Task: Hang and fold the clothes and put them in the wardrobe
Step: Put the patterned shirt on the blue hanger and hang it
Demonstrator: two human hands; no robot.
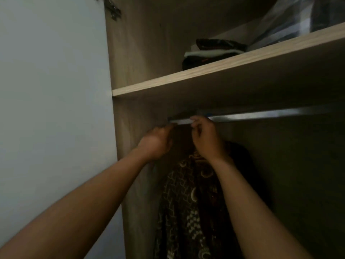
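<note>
Under the shelf (205,73) of the wardrobe (130,53), both arms are raised to the metal rail (270,114). Left hand (156,143): fingers curled, tips at the rail's left end; cannot tell whether it grips anything, as the frame is dim and blurred. Right hand (207,141): fingers curled just below the rail; whatever it may be pinching is hidden, so cannot tell. Patterned garment (190,202), dark brown with pale motifs, hangs directly beneath the two hands, near the wardrobe's left side panel. Folded clothes (211,53) lie stacked on the shelf above, with a plastic bag (291,19) beside them to the right. Hinge (113,9) at top left.
</note>
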